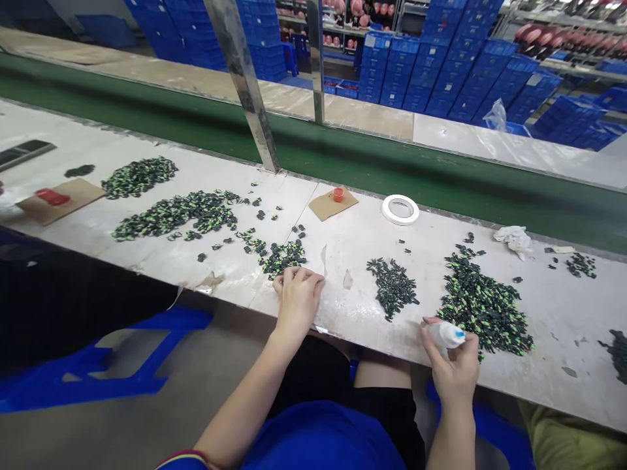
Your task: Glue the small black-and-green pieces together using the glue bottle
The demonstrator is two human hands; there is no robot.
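Note:
My left hand (298,297) rests at the near edge of a small pile of black and green parts (284,256). Its fingers are curled down and drawn together, and whatever they pinch is hidden beneath them. In my right hand (456,375) is a small white squeeze bottle (445,334) with a blue tip, tilted on its side. Just beyond that hand spreads a larger heap of black and green parts (482,303). Between my hands lies a pile of small plain black pieces (393,286).
A tape roll (410,214) and a red cap (338,194) on cardboard (323,206) lie toward the back. More part heaps (181,214) cover the left side. A metal post (249,91) rises behind, by the green conveyor belt (353,153). Crumpled tissue (513,239) sits right.

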